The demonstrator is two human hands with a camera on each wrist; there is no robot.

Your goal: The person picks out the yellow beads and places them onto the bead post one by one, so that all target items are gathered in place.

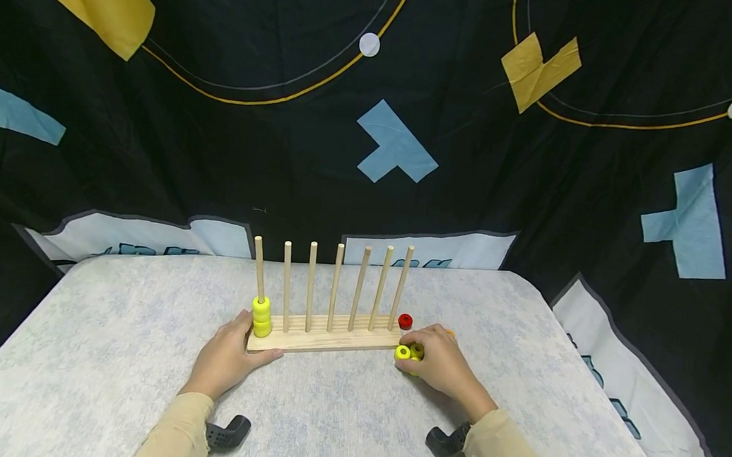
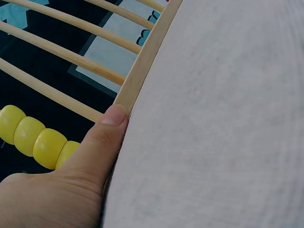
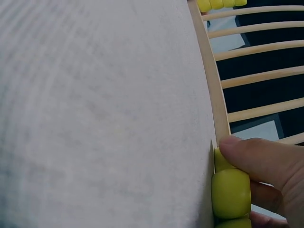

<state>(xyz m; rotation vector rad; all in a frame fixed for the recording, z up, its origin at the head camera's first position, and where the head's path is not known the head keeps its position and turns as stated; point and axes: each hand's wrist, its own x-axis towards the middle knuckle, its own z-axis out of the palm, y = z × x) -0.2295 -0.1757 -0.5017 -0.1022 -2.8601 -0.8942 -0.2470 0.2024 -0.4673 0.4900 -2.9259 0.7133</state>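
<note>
A wooden peg rack (image 1: 333, 339) with several upright pegs stands on the table. Several yellow beads (image 1: 261, 317) are stacked on its leftmost peg. My left hand (image 1: 223, 359) grips the rack's left end, its thumb along the front edge and its fingers at the side. Off the right end, my right hand (image 1: 441, 361) reaches among loose yellow beads (image 1: 403, 352). In the right wrist view its thumb and fingers pinch a yellow bead (image 3: 223, 160) beside the base end, with another yellow bead (image 3: 231, 194) nearer the camera. My hand partly covers this group.
A red bead (image 1: 405, 321) lies just beyond the rack's right end. Part of an orange bead (image 1: 451, 333) shows behind my right hand. A pale cloth covers the table (image 1: 327, 417), and a dark patterned curtain (image 1: 269, 158) hangs behind it.
</note>
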